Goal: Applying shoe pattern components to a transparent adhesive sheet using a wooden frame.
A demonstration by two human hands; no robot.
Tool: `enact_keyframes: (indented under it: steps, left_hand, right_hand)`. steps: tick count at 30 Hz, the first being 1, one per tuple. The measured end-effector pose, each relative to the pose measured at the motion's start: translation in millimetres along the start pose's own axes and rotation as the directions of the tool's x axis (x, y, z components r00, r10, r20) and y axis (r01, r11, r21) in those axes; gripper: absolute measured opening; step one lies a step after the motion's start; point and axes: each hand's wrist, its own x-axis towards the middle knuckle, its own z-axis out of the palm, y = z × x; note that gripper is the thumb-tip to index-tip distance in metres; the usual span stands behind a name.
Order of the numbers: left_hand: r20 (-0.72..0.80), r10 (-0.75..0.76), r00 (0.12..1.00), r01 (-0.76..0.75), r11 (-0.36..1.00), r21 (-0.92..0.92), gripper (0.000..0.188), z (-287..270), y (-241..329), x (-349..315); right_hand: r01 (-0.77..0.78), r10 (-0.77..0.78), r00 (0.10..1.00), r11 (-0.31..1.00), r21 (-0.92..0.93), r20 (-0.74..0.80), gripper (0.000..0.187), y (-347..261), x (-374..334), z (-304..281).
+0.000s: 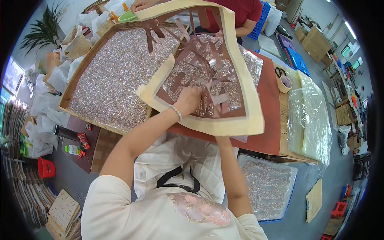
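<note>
A large cut-out sheet (240, 80) with a cream border and brown paper strips is lifted over a glittery panel (116, 76) in a wooden frame. My left hand (188, 100), a bead bracelet on its wrist, reaches into the sheet's opening and pinches a brown strip (208, 86). My right hand (223, 140) goes under the sheet's near cream border and holds it up; its fingers are hidden. A person in a red shirt (236, 10) across the table grips the sheet's far corner with one hand (140, 5).
Scissors (280, 72) and a tape roll (285, 83) lie on the table's right, beside plastic-wrapped boards (312, 116). A green scraper (128, 16) sits at the far edge. Another glitter sheet (268, 184) lies in a low tray. A red bucket (46, 168) and bottles (72, 150) are on the left.
</note>
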Motion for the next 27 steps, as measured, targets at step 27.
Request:
enact_keyframes:
  steps: [27]
  left_hand:
    - [0.530, 0.113, 0.840, 0.360, 0.616, -0.701, 0.024, -114, -84, 71]
  right_hand:
    - [-0.693, 0.520, 0.719, 0.592, 0.412, 0.461, 0.034, 60, 168, 22]
